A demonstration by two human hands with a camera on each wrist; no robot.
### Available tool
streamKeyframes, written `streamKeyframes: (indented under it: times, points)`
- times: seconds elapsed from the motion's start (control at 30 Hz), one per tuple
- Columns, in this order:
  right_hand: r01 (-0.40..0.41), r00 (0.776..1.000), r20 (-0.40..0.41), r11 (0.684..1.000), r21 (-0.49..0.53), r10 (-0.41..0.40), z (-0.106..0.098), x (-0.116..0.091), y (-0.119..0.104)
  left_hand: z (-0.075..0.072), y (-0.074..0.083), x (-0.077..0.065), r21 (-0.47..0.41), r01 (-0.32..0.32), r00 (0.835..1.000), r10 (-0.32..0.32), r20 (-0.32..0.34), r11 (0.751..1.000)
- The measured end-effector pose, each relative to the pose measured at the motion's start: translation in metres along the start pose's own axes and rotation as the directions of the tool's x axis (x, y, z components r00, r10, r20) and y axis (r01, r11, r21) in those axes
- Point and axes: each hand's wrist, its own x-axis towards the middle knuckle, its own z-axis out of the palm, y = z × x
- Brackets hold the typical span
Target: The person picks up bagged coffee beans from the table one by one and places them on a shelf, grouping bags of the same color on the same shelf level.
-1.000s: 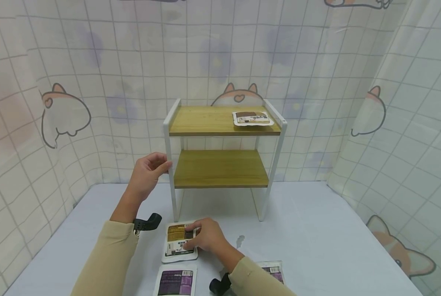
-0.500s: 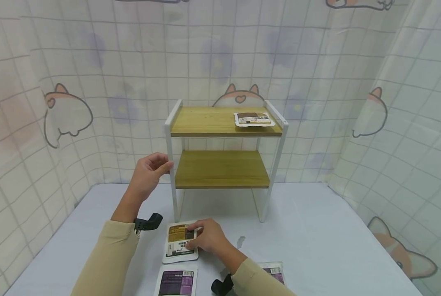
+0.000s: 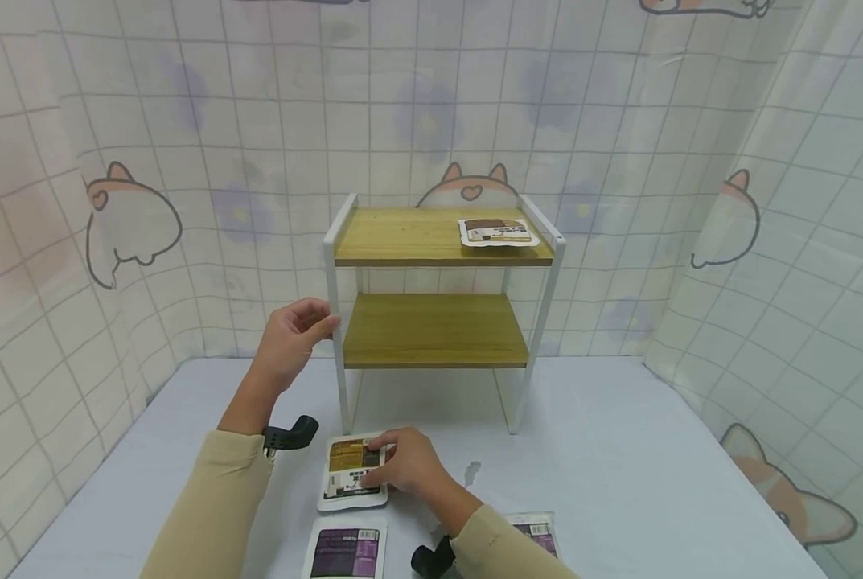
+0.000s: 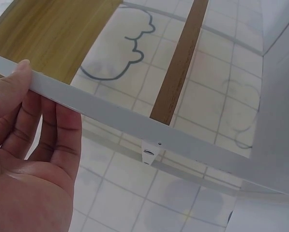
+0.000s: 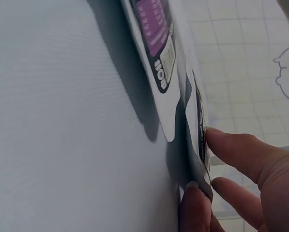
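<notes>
A two-tier shelf rack (image 3: 437,330) with wooden boards and a white metal frame stands on the table. My left hand (image 3: 289,342) grips its left front upright; in the left wrist view the thumb lies on one side of the white bar (image 4: 105,108), the fingers behind it. My right hand (image 3: 413,466) holds the right edge of a flat white-rimmed pouch (image 3: 351,473) with a yellow-and-black label. In the right wrist view, thumb (image 5: 236,147) and one finger touch its face, and another fingertip (image 5: 195,198) sits at its edge, table side. The pouch lies nearly flat.
A similar brown-labelled pouch (image 3: 499,232) rests on the right of the top board. A purple-labelled pouch (image 3: 344,551) lies nearest me at the left, and another purple pouch (image 3: 540,531) is partly hidden by my right sleeve. A patterned curtain (image 3: 431,104) surrounds the table (image 3: 619,466).
</notes>
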Motion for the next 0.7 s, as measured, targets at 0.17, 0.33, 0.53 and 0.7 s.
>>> streamKeyframes:
  times: [0.17,0.33,0.53,0.7]
  points:
    - [-0.008,1.000,0.004,1.000,-0.009,0.008,0.0016,0.0001,-0.0029,-0.0004,0.0009,-0.0007,0.010,-0.001,1.000,0.001,0.000,1.000]
    - [-0.015,1.000,0.000,1.000,-0.013,0.015,0.0032,-0.0012,-0.0050,-0.0004,0.0016,-0.0011,0.013,0.008,1.000,-0.008,-0.001,1.000]
    - [0.008,1.000,-0.010,0.999,-0.037,-0.009,0.0054,-0.0038,-0.0058,0.0000,0.0017,-0.0010,0.008,0.004,1.000,-0.004,0.001,1.000]
    - [0.028,1.000,-0.013,0.998,-0.055,-0.028,0.0072,-0.0044,-0.0076,-0.0005,0.0001,0.0000,0.015,0.005,1.000,-0.005,0.003,1.000]
